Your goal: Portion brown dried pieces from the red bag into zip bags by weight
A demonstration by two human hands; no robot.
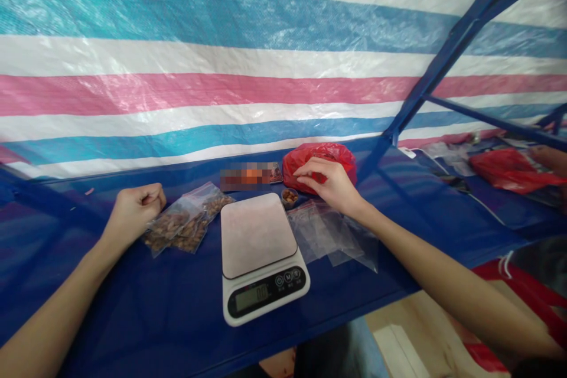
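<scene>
My left hand is curled into a fist on the blue table, beside clear zip bags filled with brown nuts; nothing shows in it. In front of a red plastic bag, my right hand bends its fingers and thumb into a loose pinch. Whatever lies between those fingertips, if anything, is too small to make out. Below that hand are a small cup of nuts and several flat, clear zip bags. Between my hands stands a white kitchen scale, its plate bare and its display apparently reading 0.0.
A blurred-out packet lies behind the scale. Blue metal posts rise at the right, before a striped plastic sheet. Beyond them, another person's hand is near another red bag. The table's front edge runs below the scale.
</scene>
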